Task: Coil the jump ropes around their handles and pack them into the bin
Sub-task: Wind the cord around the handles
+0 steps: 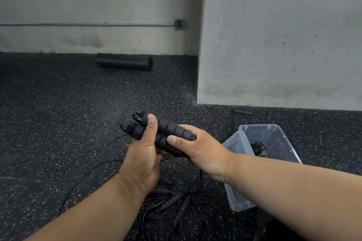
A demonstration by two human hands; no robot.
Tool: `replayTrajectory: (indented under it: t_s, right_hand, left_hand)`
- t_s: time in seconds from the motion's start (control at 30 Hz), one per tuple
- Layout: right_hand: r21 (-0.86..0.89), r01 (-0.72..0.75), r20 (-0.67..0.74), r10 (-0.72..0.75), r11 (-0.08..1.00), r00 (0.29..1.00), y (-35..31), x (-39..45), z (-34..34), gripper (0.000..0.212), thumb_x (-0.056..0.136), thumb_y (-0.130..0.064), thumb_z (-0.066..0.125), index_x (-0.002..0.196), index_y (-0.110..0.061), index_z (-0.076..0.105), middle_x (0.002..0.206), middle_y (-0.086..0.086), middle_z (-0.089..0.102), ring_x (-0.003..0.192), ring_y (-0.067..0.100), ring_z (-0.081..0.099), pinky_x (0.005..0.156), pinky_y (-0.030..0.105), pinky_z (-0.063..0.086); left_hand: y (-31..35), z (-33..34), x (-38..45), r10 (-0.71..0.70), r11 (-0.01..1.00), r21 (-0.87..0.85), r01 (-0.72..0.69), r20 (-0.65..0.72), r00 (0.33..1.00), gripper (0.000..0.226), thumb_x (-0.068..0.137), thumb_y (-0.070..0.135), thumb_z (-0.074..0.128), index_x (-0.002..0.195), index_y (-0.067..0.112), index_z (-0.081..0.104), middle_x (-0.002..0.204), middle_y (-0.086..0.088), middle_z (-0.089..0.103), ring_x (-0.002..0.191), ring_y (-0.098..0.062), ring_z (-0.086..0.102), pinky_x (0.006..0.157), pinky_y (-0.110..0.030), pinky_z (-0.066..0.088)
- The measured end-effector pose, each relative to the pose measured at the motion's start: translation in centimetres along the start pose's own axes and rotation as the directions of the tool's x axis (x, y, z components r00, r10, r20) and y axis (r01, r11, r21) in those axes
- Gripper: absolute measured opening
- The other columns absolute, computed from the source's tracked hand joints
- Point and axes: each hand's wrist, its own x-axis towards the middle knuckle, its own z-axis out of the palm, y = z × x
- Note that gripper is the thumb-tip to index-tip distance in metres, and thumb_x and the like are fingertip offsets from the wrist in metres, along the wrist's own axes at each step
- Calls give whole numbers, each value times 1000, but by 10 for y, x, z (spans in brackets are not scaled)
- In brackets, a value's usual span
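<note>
Both hands hold a pair of black ribbed jump rope handles (168,124) side by side above the floor. My left hand (144,154) grips their far end, thumb laid across them. My right hand (197,149) grips the near end. A thin black rope (117,143) hangs from the handles in loops to the floor. A clear plastic bin (274,135) stands to the right with one coiled rope bundle (258,147) inside. Several more handles and tangled ropes (174,201) lie on the floor below my hands.
A clear lid (235,172) leans against the bin's left side. One loose handle (242,111) lies by the grey wall corner (199,84). A black foam roller (124,61) rests against the far wall. Speckled rubber floor (58,113) stretches to the left.
</note>
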Motion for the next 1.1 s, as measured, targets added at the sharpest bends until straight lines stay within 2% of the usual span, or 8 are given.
replayTrajectory:
  t_s: [0.17,0.3,0.37,0.47,0.63,0.8,0.97,1.1]
  right_hand:
    - [-37,-4,-25,3,999,1000,-9,2,-7,30,97,-16,72,124,-2,69,109,20,75,96,22,67,90,34,53]
    - [-149,-54,-64,45,987,997,-15,5,-21,19,96,-19,75,113,-10,73,97,5,75,89,14,67,83,27,52]
    - [-230,-76,-75,60,970,995,-19,5,-29,21,94,-25,78,113,-15,75,101,8,78,90,16,67,85,33,51]
    - [-433,-116,-77,91,894,993,-27,3,-37,19,92,-34,79,108,-23,77,93,6,78,82,16,64,78,35,48]
    - [-508,-158,-11,177,847,984,-31,0,-32,8,92,-32,79,90,-24,77,80,3,72,76,13,61,74,32,46]
    - [-433,-143,12,164,890,986,-33,0,-28,25,92,-34,76,104,-12,77,96,23,75,83,23,65,87,42,50]
    - [-535,-108,-52,95,838,994,-43,-4,-34,29,91,-51,72,106,-27,75,81,3,73,75,20,60,74,40,48]
    - [-565,-137,-143,66,814,987,-51,-6,-40,12,98,-21,61,105,-15,69,73,-2,55,52,7,41,54,27,35]
  left_hand:
    - [2,-2,0,-84,996,37,81,77,993,59,87,61,61,126,17,71,126,-6,76,119,-22,70,104,-42,50]
    - [20,-15,0,-239,882,434,184,74,968,73,74,80,63,117,22,74,109,2,79,113,-25,69,104,-46,50]
    - [40,-25,-1,-238,659,736,157,5,971,79,70,84,62,101,13,69,93,-3,75,93,-25,68,91,-41,53]
    - [62,-36,-3,156,76,994,-81,68,985,61,75,82,66,96,26,58,93,6,67,82,-16,61,74,-36,53]
    - [31,-38,1,160,-343,750,-565,640,752,111,64,79,74,154,39,22,146,14,37,139,-14,34,125,-42,24]
    - [0,-37,19,273,-242,770,-591,638,720,70,81,34,76,142,33,43,110,8,58,92,-21,56,83,-44,55]
    - [0,-32,17,349,-43,852,-522,502,791,55,83,25,70,130,37,43,108,10,55,92,-18,55,78,-37,46]
    - [0,-33,20,309,61,907,-417,381,872,69,85,16,65,140,39,31,121,10,50,100,-20,52,82,-38,44]
